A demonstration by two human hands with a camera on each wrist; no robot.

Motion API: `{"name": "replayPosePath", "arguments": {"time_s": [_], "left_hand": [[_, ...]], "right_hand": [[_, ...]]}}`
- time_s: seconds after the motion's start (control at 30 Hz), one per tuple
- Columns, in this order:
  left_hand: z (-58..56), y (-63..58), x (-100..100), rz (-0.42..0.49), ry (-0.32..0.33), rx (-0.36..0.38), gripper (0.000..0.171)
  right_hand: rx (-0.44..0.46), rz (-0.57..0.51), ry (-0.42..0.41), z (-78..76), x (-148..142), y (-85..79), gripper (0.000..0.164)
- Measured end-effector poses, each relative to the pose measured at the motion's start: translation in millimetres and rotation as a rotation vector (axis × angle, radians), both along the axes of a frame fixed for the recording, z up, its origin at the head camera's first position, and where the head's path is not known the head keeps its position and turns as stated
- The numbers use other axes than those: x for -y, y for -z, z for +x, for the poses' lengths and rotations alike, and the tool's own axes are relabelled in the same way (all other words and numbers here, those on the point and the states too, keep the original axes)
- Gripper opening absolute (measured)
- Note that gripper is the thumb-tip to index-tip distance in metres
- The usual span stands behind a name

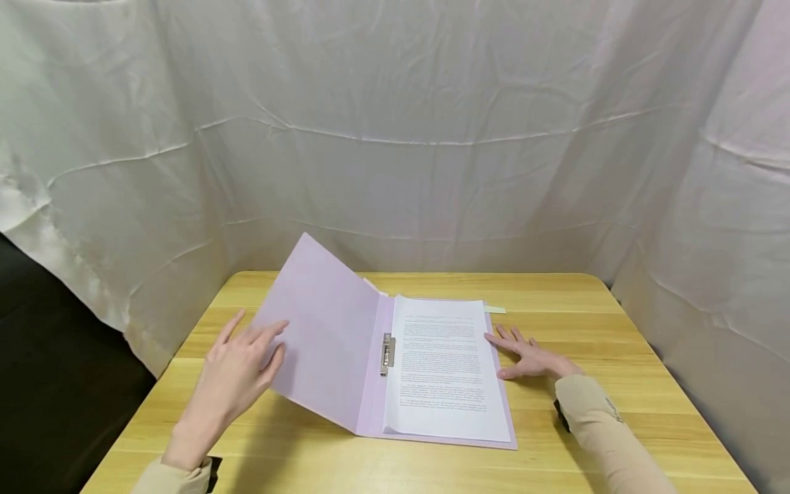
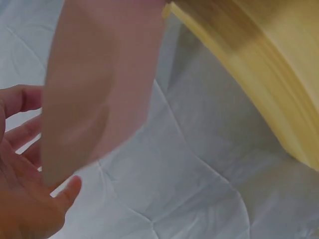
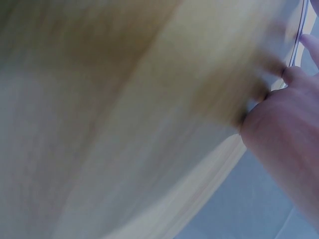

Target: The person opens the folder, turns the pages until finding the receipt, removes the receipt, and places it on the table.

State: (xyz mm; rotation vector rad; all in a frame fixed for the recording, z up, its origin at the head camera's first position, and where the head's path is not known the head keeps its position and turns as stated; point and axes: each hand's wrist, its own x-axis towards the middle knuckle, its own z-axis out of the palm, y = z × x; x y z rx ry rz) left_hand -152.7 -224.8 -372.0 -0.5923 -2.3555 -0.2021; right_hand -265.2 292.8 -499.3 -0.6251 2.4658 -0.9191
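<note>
A lilac file folder (image 1: 332, 343) lies spread on the wooden table, its left cover tilted up off the surface. A stack of printed sheets (image 1: 441, 370) rests on its right side, beside a metal clip (image 1: 387, 355) near the spine. At the raised cover's outer edge is my left hand (image 1: 237, 367), fingers spread and loosely bent; in the left wrist view the cover (image 2: 107, 84) stands between its fingers and thumb, without a plain pinch. My right hand (image 1: 531, 358) rests with extended fingers at the folder's right edge, fingertips by the sheets. The right wrist view shows this hand (image 3: 286, 117) low against the table.
The light wooden table (image 1: 555, 295) has rounded far corners. A pale green tab (image 1: 495, 310) sticks out at the folder's upper right. Grey-white curtains (image 1: 432, 137) surround the table at the back and sides, with a dark area (image 1: 55, 363) at lower left.
</note>
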Motion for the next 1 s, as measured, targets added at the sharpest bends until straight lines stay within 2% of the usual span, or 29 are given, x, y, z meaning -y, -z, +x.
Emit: {"name": "replayPosePath", "arguments": {"time_s": [0.2,0.3,0.4,0.77,1.0], "left_hand": [[-7.2,10.9,4.4,-0.079,-0.093,0.162,0.039],[-12.7,16.9,7.4,-0.075,-0.129,0.278,0.044],[-18.8,24.0,10.5,-0.053,-0.136,0.390,0.047],[-53.2,54.9,11.3,-0.006,-0.022,0.696,0.055],[-77.2,73.7,-0.2,0.048,0.090,0.815,0.059]], "right_hand": [[-0.003,0.000,-0.006,-1.7,0.7,1.0,0.096],[-0.002,-0.003,-0.005,-1.6,0.9,1.2,0.096],[0.000,0.001,-0.005,-0.6,1.0,1.5,0.095],[-0.021,0.008,-0.014,3.3,0.6,-2.3,0.093],[-0.041,0.023,0.001,3.6,0.7,-3.2,0.090]]}}
